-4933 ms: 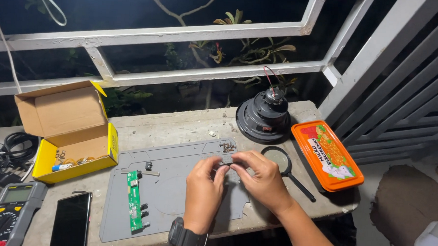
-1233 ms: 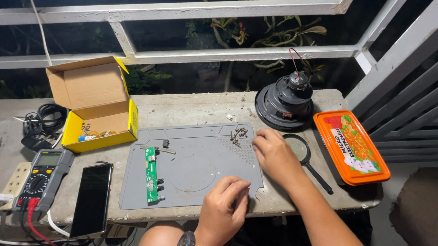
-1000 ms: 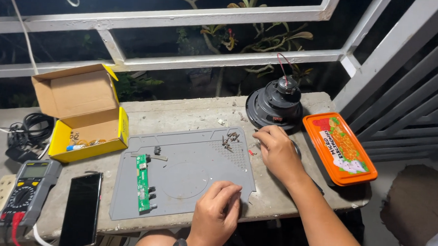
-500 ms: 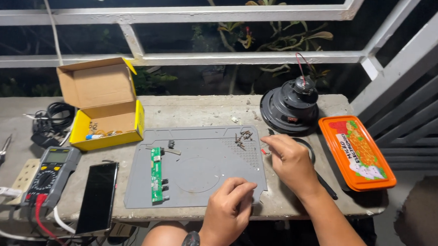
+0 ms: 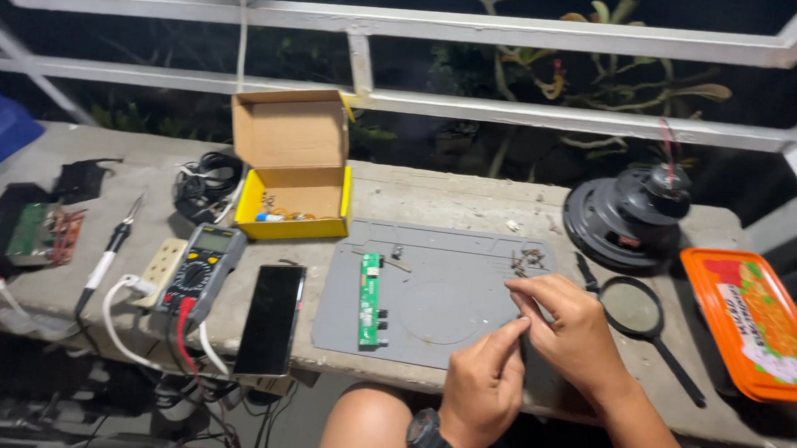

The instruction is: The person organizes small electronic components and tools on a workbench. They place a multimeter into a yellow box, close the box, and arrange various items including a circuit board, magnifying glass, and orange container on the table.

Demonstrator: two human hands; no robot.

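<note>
Head view: both hands' fingers [image 5: 521,325] are pinching together over the grey mat [image 5: 431,297]; whatever tiny part they grip is hidden, green board [image 5: 371,286] lying untouched leftward.

I sit at a worn concrete ledge [image 5: 453,195] fronted by a white-painted metal railing [image 5: 514,32]. Beyond the railing it is dark, with leafy plants [image 5: 602,81] faintly lit. Light falls on the ledge from my side.
</note>
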